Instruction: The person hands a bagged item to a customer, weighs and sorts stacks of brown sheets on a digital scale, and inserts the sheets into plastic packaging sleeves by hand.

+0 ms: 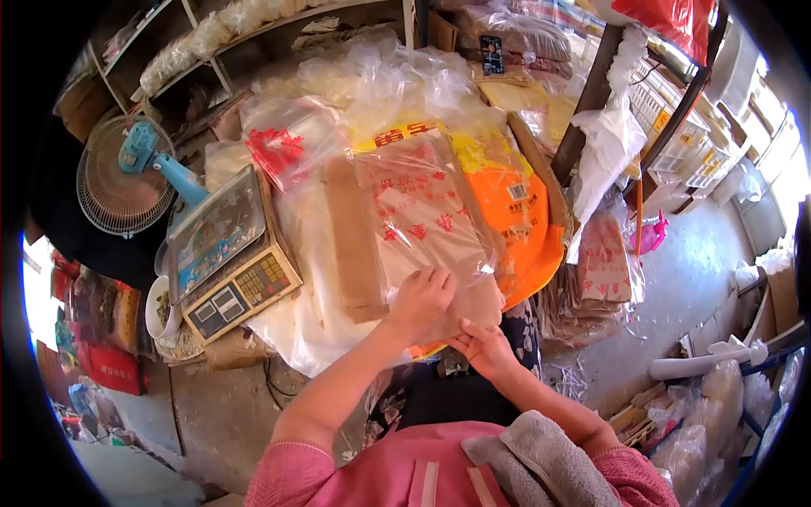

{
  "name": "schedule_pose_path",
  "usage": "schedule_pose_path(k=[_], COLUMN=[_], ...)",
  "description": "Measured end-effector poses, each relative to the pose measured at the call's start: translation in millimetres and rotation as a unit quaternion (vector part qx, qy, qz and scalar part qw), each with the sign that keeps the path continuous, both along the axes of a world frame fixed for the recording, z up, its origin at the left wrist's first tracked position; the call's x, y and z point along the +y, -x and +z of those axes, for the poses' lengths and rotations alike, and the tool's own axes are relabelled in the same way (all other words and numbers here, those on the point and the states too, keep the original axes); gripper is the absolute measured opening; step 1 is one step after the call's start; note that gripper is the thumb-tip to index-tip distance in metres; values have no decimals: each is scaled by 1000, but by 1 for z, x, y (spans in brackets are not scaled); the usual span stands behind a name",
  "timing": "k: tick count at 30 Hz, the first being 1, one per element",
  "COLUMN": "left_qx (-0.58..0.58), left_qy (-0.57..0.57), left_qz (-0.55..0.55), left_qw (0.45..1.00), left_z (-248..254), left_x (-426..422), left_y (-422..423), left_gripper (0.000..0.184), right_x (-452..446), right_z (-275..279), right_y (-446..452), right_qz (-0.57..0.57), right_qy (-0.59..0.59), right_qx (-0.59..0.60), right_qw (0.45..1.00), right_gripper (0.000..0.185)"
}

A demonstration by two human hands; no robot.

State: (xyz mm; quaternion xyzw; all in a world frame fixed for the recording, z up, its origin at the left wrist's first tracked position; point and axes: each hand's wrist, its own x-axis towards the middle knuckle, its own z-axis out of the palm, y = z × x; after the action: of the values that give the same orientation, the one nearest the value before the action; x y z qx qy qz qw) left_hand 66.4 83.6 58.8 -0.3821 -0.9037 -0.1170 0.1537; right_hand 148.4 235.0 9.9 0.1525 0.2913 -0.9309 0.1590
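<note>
Found at the dial's centre in the head view: printed clear bag (pixel 418 194), lying flat over brown paper (pixel 351 245), with bare paper showing at 9 and 5 o'clock. Cannot tell whether enclosing the paper or merely covering it. Observed left hand (pixel 422 297) at 6 o'clock, laid on the film with fingers bent; cannot tell whether pinching or only pressing. Observed right hand (pixel 483 348) at 5 o'clock, narrowed on the near edge of the brown paper, thumb uppermost. Judged the bag very light, limp and slippery, prone to creasing and tearing under a sharp tug. Judged the paper fairly stiff, light by the sheet, apt to bend at corners and slide against film. Best gripped by the near edge at 5 o'clock, between thumb and flat fingers, with the film steadied by a spread palm. Noted at 3 o'clock an orange and yellow sack (pixel 515 224), partly under the bag, smooth and likely to shift; at 8, white sheeting (pixel 296 325). Noted as restricting reach between 8 and 9 o'clock: weighing scale (pixel 241 287), with white bowl (pixel 175 319) beyond and fan (pixel 127 190) just past 9. Noted at 11, heaped loose film (pixel 372 80), liable to snag; near 1, well apart, phone (pixel 492 54).
</note>
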Motion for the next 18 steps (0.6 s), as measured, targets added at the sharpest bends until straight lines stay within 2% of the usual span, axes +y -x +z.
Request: schedule_pose_path(k=[1, 3, 6, 7, 8, 10, 14, 15, 18], left_qx=[65, 54, 55, 58, 62, 67, -64, -90, -53], left_qy=[-20, 7, 35, 42, 42, 39, -124, -101, -85], left_qz=[-49, -66, -94, -105, -101, -94, -51, -41, -125], left_qw=[997, 996, 993, 992, 992, 993, 989, 990, 987], left_z=[12, 15, 15, 14, 15, 17, 33, 32, 20], left_x=[1, 0, 0, -1, -1, -2, 17, 22, 35], left_y=[5, 12, 17, 18, 18, 16, 14, 16, 25], left_gripper=[18, 17, 15, 14, 13, 12, 16, 18, 19], right_x=[-1, -9, -15, -14, -16, -21, -20, -19, -19], right_z=[-7, 1, -59, -72, -75, -63, -44, -40, -25], right_y=[12, 41, 98, 118, 131, 144, 143, 139, 128], right_qz=[2, 14, -56, 7, 36, 55, 56, 56, 55], right_qy=[6, -2, 70, -141, -250, -217, -150, -144, -142], right_qx=[15, 44, 113, 182, 212, 167, 112, 108, 107], right_qw=[1000, 999, 990, 973, 944, 960, 981, 982, 983], right_gripper=[24, 20, 19, 18, 18, 19, 21, 21, 23])
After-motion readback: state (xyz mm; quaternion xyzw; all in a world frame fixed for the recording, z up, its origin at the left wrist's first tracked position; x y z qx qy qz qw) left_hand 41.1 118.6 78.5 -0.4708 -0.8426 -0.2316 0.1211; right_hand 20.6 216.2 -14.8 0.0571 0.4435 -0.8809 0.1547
